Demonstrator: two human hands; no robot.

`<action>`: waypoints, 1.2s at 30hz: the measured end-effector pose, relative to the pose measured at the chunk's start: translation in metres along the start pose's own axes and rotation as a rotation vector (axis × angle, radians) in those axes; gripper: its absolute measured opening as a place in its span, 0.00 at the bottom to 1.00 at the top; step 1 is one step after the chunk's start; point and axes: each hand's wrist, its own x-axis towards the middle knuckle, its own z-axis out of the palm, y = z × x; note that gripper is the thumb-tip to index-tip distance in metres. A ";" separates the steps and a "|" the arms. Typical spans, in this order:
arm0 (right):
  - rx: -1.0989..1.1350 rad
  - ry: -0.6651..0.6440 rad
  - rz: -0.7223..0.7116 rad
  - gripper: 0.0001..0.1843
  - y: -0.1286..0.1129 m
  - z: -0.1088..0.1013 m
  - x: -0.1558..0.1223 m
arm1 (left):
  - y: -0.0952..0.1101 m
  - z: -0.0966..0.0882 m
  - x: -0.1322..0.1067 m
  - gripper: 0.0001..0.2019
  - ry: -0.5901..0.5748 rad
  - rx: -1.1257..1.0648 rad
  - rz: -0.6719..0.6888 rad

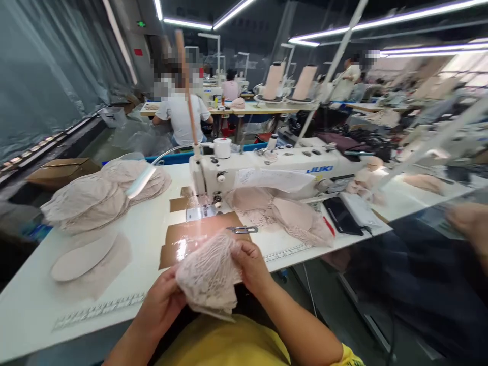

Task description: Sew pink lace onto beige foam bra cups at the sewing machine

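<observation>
A beige lace bra cup (208,272) is held up between my two hands, just in front of the table's near edge. My left hand (165,295) pinches its left side, and my right hand (251,262) grips the upper right corner. Beyond it stands a white JUKI sewing machine (267,165), with thread snips (242,230) lying on the brown plate (209,229) by the needle. More beige lace bra pieces (282,213) rest under the machine arm. On the left lie a flat oval cup piece (84,256) and stacked beige pieces (87,198).
A black phone (343,216) and a white box (360,211) sit at the table's right. Rulers (99,307) are fixed along the front edge. Thread cones (273,81) stand behind the machine. A person's hand (470,226) shows at far right; another person (185,114) sits ahead.
</observation>
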 end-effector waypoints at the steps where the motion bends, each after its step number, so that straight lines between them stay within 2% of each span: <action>1: -0.019 0.017 -0.017 0.15 0.000 -0.002 0.000 | -0.001 0.001 0.000 0.15 -0.042 -0.088 0.015; 4: -0.114 -0.003 -0.061 0.11 0.002 -0.003 -0.001 | -0.007 0.012 0.000 0.20 -0.169 -0.323 0.005; 6: -0.171 -0.064 -0.069 0.08 0.004 0.000 -0.002 | -0.015 0.023 0.001 0.21 -0.194 -0.361 -0.004; 8: -0.186 -0.101 -0.037 0.06 0.006 0.003 -0.004 | -0.023 0.033 0.002 0.22 -0.143 -0.324 0.009; 10: -0.144 -0.070 -0.003 0.07 0.006 0.006 -0.003 | -0.029 0.036 0.001 0.21 -0.062 -0.263 0.023; 12: -0.081 0.004 -0.015 0.09 0.004 0.005 0.000 | -0.031 0.029 -0.003 0.12 -0.043 -0.156 0.025; 14: -0.045 0.062 -0.050 0.09 -0.002 0.001 0.003 | -0.025 0.015 -0.010 0.04 -0.149 0.036 0.009; 16: -0.080 0.053 -0.057 0.08 -0.009 -0.004 0.006 | -0.012 -0.001 -0.017 0.10 -0.280 0.267 0.046; 17: -0.134 0.009 -0.048 0.07 -0.012 -0.004 0.007 | -0.004 -0.008 -0.020 0.09 -0.293 0.370 0.118; 19: -0.303 -0.154 -0.018 0.06 -0.016 -0.003 0.007 | 0.014 -0.016 -0.023 0.02 -0.190 0.561 0.321; 21: -0.472 -0.356 0.006 0.06 -0.018 0.003 0.004 | 0.028 -0.016 -0.021 0.19 -0.067 0.773 0.465; 22: -0.539 -0.441 0.008 0.06 -0.018 0.007 0.003 | 0.033 -0.014 -0.019 0.24 -0.050 0.860 0.482; 23: -0.594 -0.502 0.003 0.06 -0.018 0.011 0.001 | 0.036 -0.011 -0.016 0.25 -0.067 0.919 0.468; 25: -0.694 -0.554 -0.036 0.05 -0.018 0.017 0.001 | 0.037 -0.004 -0.011 0.18 -0.147 0.962 0.410; 27: -0.772 -0.534 -0.109 0.05 -0.018 0.020 0.002 | 0.035 0.002 -0.007 0.08 -0.188 0.979 0.389; 29: -0.813 -0.491 -0.191 0.07 -0.019 0.022 0.004 | 0.034 0.006 -0.005 0.04 -0.179 1.022 0.398; 32: -0.846 -0.402 -0.269 0.09 -0.021 0.023 0.007 | 0.035 0.006 -0.003 0.05 -0.204 1.052 0.393; 36: -0.873 -0.289 -0.279 0.09 -0.020 0.024 0.010 | 0.040 0.004 0.000 0.10 -0.237 0.963 0.359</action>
